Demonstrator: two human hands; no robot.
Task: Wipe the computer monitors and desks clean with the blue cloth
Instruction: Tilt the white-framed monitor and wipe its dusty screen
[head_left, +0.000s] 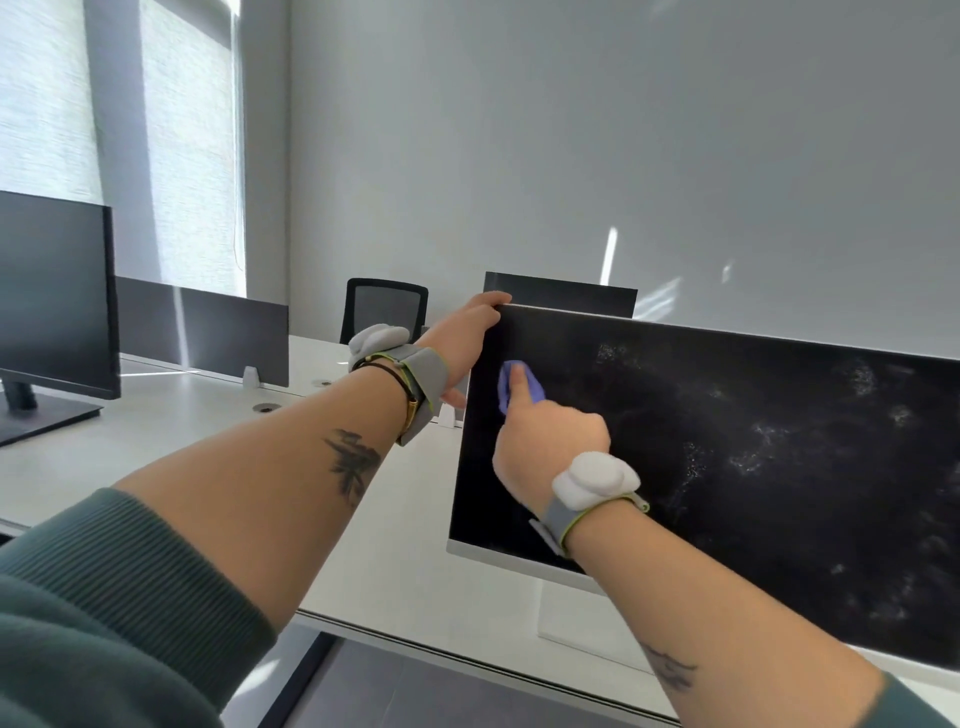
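- A far monitor is cut off by the left edge, and its stand is set on the desk.
- A divider and a chair are seen beyond the desk.
- The monitor is gripped at its top-left corner by the left hand, fingers curled over the edge.
- The cloth is pressed to the screen near that corner by the right hand, whose fingers are bunched round it. Much of it is hidden.
- Dusty smears are seen on the screen. Its right side is cut off, and 1 rear monitor is mostly hidden behind it.
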